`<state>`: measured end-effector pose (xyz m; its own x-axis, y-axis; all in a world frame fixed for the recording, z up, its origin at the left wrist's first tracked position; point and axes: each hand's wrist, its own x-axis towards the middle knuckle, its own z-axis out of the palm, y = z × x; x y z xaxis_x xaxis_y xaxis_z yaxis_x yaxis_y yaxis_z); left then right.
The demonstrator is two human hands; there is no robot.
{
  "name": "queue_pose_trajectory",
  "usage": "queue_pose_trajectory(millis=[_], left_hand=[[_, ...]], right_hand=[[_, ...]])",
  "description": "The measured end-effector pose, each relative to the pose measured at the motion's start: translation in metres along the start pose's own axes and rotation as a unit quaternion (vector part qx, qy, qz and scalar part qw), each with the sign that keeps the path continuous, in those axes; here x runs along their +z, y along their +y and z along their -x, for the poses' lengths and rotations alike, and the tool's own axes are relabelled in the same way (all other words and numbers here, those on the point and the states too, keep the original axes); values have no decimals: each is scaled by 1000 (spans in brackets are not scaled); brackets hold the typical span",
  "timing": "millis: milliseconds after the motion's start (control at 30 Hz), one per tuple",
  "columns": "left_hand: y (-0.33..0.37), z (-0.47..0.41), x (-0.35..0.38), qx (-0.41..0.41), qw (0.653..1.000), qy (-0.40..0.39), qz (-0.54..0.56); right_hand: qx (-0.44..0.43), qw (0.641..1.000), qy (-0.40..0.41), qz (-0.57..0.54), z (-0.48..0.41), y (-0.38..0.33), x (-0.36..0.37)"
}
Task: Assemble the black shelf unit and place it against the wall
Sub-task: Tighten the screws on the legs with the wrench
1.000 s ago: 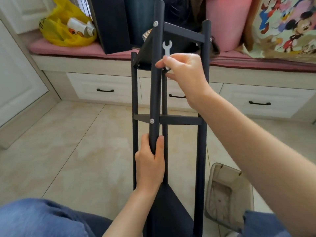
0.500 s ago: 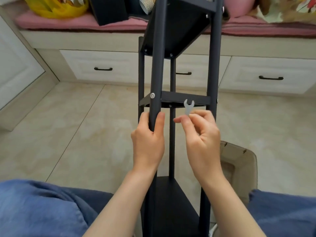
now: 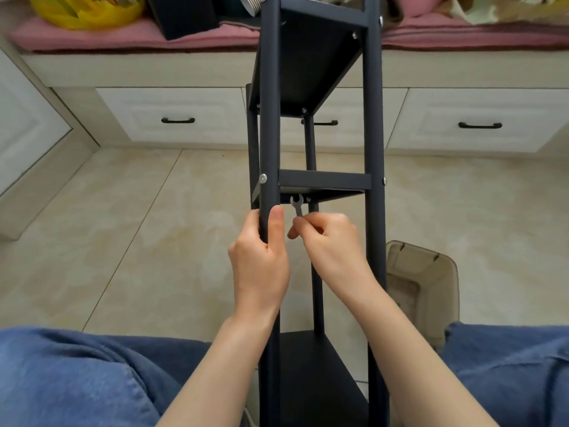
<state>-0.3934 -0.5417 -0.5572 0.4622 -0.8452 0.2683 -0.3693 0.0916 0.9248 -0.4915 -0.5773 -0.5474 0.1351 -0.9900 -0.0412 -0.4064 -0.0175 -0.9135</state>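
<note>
The black shelf unit (image 3: 374, 124) lies tilted toward me between my knees, its posts running from the bottom edge up to the window bench. My left hand (image 3: 260, 257) grips the near left post just below the middle shelf (image 3: 324, 180). My right hand (image 3: 331, 241) pinches a small silver wrench (image 3: 297, 204). The wrench's open jaw sits at a bolt on the underside of the middle shelf. The upper shelf (image 3: 308, 63) and the bottom shelf (image 3: 311, 380) are fixed between the posts.
A translucent brown plastic bin (image 3: 425, 288) stands on the tiled floor right of the unit. White drawers (image 3: 172, 118) under a pink-cushioned bench (image 3: 123, 35) lie behind. A yellow bag (image 3: 83, 10) rests on the bench. My blue-trousered legs (image 3: 77, 374) flank the unit.
My right hand has brought the wrench down from the upper shelf to the underside of the middle shelf. The view has tipped downward. My left hand keeps its hold on the post.
</note>
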Motion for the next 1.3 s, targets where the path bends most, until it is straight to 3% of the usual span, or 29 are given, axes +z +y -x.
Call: queue_pose_trajectory(millis=[167,733,1300], left_hand=[[-1,0,0,-4,1000,1,1],[-3,1,-3,-1,1000,22,8],[-8,4,-4,7,1000,10,6]], right_hand=[[26,1000,-10,-14,-11,-13,4],[-82,996,14,33,-23,-21,8],[-184,976,118,-24,-29,8,39]])
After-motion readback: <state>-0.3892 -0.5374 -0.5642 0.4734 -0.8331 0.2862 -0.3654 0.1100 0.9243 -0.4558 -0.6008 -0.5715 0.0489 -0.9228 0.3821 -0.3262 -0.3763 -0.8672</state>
